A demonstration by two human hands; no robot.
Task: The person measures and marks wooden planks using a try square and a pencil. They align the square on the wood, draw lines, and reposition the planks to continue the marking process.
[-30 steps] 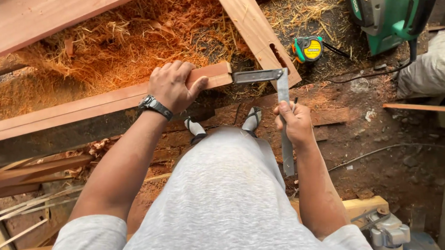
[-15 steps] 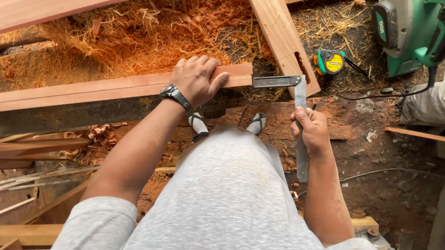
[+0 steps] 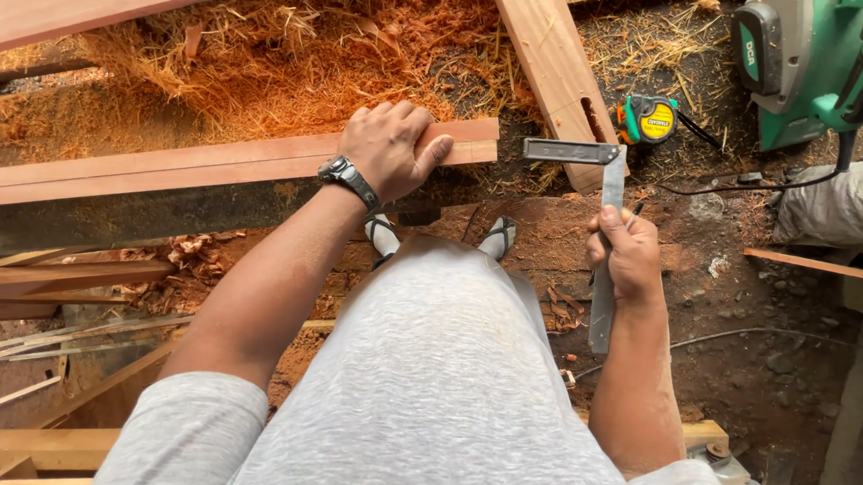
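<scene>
Sawdust-strewn floor; our left hand [image 3: 389, 149] clamps the plank [image 3: 212, 165], right hand [image 3: 627, 253] grips the steel square [image 3: 608, 197]: seat it flush

The left hand [image 3: 389, 149] is gripping the end of a reddish wooden board [image 3: 212, 163], fingers wrapping over its far edge. The right hand [image 3: 627, 251] is holding a metal try square [image 3: 608, 197] — its short arm pointing toward the board, just apart from it. A tape measure [image 3: 647, 119] is lying near the green power tool [image 3: 808, 65].
</scene>
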